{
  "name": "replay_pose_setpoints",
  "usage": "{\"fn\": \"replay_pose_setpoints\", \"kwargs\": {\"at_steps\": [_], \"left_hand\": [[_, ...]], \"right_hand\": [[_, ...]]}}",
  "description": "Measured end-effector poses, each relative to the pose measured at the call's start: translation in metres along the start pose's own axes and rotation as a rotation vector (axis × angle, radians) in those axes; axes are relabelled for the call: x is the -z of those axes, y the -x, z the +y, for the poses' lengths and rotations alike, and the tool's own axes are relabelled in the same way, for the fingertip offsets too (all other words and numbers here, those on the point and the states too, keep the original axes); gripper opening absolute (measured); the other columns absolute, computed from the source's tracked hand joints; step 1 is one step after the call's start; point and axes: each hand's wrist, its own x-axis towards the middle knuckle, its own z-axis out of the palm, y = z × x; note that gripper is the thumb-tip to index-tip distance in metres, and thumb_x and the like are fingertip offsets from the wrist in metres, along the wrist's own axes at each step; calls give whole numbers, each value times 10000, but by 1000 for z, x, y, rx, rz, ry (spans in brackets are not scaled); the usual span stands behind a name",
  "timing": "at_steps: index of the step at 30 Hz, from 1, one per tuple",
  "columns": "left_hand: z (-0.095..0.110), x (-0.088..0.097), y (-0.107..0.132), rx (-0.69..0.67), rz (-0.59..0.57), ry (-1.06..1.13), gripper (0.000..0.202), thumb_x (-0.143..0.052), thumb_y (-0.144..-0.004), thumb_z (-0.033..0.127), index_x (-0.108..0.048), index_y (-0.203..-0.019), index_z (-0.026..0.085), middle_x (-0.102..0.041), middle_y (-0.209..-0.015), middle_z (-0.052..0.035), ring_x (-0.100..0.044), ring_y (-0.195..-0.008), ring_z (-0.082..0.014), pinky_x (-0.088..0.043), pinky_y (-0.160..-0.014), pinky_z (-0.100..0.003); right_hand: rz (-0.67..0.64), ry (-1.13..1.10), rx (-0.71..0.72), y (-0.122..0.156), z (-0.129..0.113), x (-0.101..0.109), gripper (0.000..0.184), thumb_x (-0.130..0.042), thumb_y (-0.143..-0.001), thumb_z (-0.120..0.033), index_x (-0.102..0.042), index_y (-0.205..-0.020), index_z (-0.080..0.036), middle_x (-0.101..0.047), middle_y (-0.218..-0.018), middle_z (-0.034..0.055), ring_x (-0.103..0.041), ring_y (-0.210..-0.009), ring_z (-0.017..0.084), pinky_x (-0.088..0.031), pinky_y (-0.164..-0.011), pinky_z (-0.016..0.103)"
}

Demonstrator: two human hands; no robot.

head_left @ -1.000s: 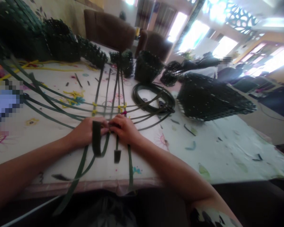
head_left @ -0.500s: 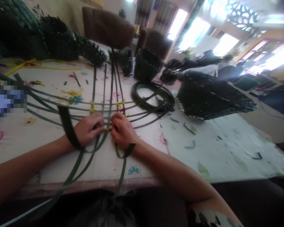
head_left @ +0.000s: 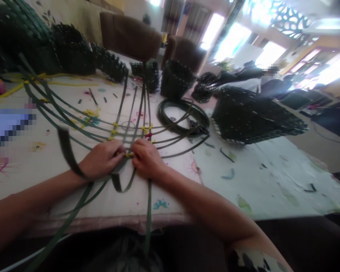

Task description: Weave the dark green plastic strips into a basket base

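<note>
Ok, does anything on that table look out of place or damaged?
A little: small dark offcuts lie scattered on the right part of the table, loose and apart from the crossed green strips. Nothing looks spilled. I see no broken strip, but blur hides detail.

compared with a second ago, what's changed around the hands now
The left hand and right hand have parted slightly, a yellow tie showing between them. One loose strip end has gone from in front of the left hand to its left; a shorter curled end has swung left, below the hands. The coil and large woven basket stayed put.
</note>
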Motion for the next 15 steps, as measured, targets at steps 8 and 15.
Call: {"fn": "replay_pose_setpoints", "kwargs": {"at_steps": [8,15], "left_hand": [[4,-1,-1,64,-6,-47,255,-451,-920,439,-569,-838,229,-686,-774,-71,-639,-731,-260,-428,-698,-354],[11,-5,-4,135,13,-128,154,-454,-868,389,-494,-818,249,-671,-756,-82,-658,-747,-290,-427,-685,-363]], "right_hand": [[-90,77,101,3,-15,3,172,-537,-829,-72,-509,-785,-236,-625,-919,85,-557,-918,236,-488,-888,372],[-71,-128,6,6,-20,-4,190,-544,-899,-65,-526,-802,-228,-628,-955,58,-588,-873,190,-505,-823,310]]}}
